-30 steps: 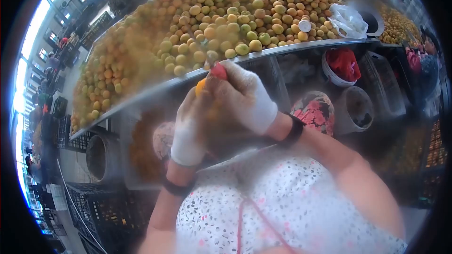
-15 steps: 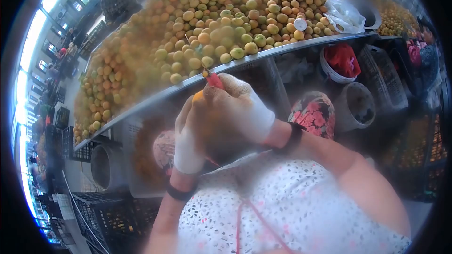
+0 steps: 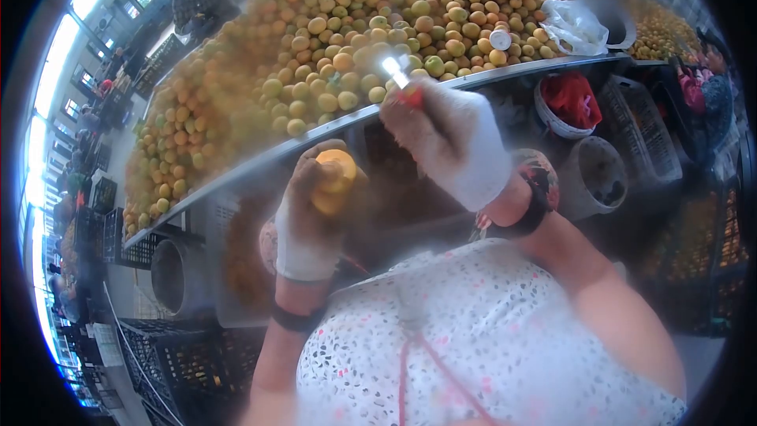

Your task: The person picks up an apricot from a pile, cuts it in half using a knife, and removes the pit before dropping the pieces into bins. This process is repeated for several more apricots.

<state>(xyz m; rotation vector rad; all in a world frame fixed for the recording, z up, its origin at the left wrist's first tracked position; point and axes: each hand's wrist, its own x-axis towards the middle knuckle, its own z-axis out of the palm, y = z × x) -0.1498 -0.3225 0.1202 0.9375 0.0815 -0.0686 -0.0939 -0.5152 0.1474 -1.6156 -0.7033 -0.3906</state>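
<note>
heaped table (image 3: 512, 71) — left hand (image 3: 302, 217) holds yellow fruit (image 3: 334, 177)

Bench (image 3: 544, 67): smooth metal rim. On it: thin crinkled plastic bag (image 3: 574, 28). Near it: glossy metal blade (image 3: 397, 72), red plastic-looking handle (image 3: 412, 97), smooth handheld fruit (image 3: 335, 177), matt cloth gloves (image 3: 477, 150). Below it: plastic crate (image 3: 640, 136).

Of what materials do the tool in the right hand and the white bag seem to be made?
Tool: bright tip, probably polished metal because it glints; red handle, perhaps plastic, but blur leaves this open. White bag: likely thin plastic film, slightly glossy, judging by its crumpled, light-catching folds.
</note>
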